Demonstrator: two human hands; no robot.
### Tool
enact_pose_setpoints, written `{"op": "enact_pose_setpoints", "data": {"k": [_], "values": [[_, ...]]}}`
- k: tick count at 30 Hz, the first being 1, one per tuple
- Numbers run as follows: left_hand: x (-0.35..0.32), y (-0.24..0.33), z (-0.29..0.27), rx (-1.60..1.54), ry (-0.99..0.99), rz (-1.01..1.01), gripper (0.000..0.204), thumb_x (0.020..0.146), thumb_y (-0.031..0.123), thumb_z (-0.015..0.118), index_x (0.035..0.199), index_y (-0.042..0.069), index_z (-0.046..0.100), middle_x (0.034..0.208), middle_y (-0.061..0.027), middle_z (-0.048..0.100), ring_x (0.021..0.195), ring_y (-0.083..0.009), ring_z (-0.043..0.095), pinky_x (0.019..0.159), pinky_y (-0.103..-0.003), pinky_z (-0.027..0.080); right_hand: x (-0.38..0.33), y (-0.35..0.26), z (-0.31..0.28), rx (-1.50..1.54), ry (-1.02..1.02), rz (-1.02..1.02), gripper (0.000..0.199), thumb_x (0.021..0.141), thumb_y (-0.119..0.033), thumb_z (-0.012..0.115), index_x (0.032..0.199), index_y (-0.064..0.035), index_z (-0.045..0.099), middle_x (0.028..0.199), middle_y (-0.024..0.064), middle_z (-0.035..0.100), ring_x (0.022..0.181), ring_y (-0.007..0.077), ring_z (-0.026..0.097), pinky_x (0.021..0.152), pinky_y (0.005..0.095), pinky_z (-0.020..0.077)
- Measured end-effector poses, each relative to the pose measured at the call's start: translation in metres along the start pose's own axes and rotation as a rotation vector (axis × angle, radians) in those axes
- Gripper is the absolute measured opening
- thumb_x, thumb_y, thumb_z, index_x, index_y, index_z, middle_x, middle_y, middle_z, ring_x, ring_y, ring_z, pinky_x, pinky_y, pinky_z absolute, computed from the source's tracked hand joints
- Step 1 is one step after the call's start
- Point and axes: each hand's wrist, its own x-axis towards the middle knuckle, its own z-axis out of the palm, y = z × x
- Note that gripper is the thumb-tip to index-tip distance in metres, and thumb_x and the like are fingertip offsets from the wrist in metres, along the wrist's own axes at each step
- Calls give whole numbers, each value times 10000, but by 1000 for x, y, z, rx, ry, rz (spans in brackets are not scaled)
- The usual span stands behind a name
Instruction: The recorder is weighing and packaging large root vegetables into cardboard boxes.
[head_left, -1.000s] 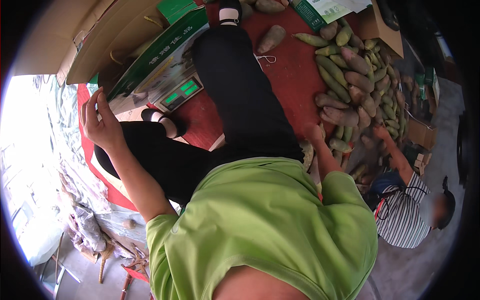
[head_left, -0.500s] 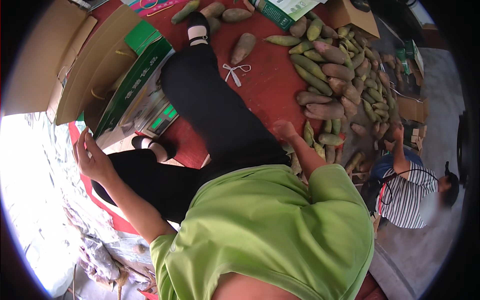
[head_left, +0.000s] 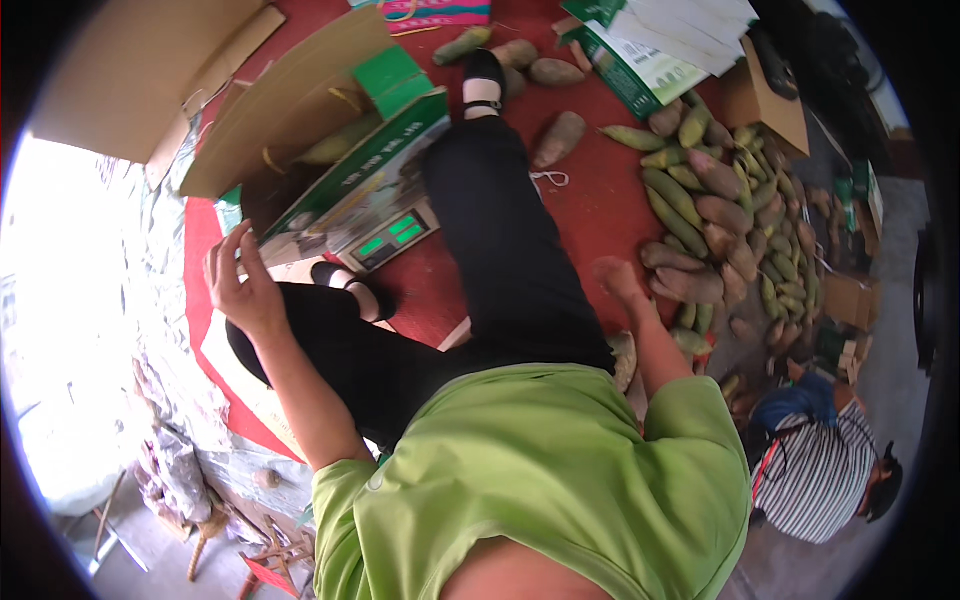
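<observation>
My left hand [head_left: 248, 292] is raised beside the near corner of an open cardboard carton [head_left: 345, 165] with a green printed side. Its fingers are spread and slightly bent; whether the fingertips touch the carton is unclear. A long greenish root vegetable [head_left: 338, 143] lies inside the carton. The carton rests on a scale [head_left: 385, 243] with lit green displays. My right hand [head_left: 618, 280] is over the red floor covering, beside my thigh and close to a large heap of green and reddish-brown root vegetables [head_left: 722, 212]. Blur hides how its fingers are held.
A loose brown root vegetable [head_left: 560, 138] and a white tie [head_left: 552, 178] lie on the red covering [head_left: 590, 212]. Green-and-white packaging [head_left: 640, 70] and a brown box [head_left: 775, 100] stand beyond the heap. Another person in a striped shirt [head_left: 820, 475] bends down at the right.
My view has shifted, so the carton, scale and heap appear farther right. More of the carton's inside shows. The other person bends lower. Both my hands stay near their earlier places.
</observation>
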Motion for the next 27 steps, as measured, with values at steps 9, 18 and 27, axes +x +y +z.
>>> {"op": "enact_pose_setpoints", "data": {"k": [9,18,27], "values": [[1,-7,-12,-97,38,-113,80,838,45,621,897,21,669,800,-93,632,770,-225,587,715,-321,454,2,-282,-97,306,192,-603,231,871,-116,600,1092,-50,625,837,-16,623,716,47,534,602,204,419],[10,3,-15,-33,-179,12,218,719,107,702,931,69,668,878,-80,622,851,-268,576,793,-373,421,5,-500,-68,-163,481,-1334,317,787,-172,646,1083,-59,619,965,108,632,920,262,604,829,345,467],[26,13,-14,172,-632,43,186,777,188,635,954,131,648,854,-44,562,881,-240,576,802,-394,442,36,-563,-7,-739,363,-1349,398,727,-180,679,1112,-116,601,1134,107,591,1069,319,541,869,446,458]]}}
